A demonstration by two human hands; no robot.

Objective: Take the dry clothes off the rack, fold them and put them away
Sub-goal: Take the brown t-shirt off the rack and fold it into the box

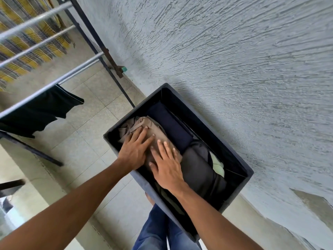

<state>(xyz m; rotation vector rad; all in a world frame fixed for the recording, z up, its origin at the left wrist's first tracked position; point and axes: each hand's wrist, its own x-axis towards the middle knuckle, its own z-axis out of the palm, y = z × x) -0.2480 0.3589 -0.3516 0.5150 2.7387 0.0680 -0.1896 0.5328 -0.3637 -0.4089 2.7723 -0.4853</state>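
A dark blue fabric storage box (249,175) stands against the wall. Inside lie a folded brown garment (153,129), a folded navy garment (169,123), a dark grey garment (200,170) and a pale green piece (219,164). My left hand (134,150) and my right hand (166,166) both press flat on the brown garment, fingers spread. At the upper left is the drying rack (79,69), with a black garment (43,110) hanging from its nearest rail and a yellow striped cloth (27,49) over the far rails.
A rough grey plastered wall (234,60) runs along the right, right behind the box. The floor (86,141) is pale tile. The rack's dark legs (115,76) stand close to the box's far corner. My jeans-clad leg (156,230) is below the box.
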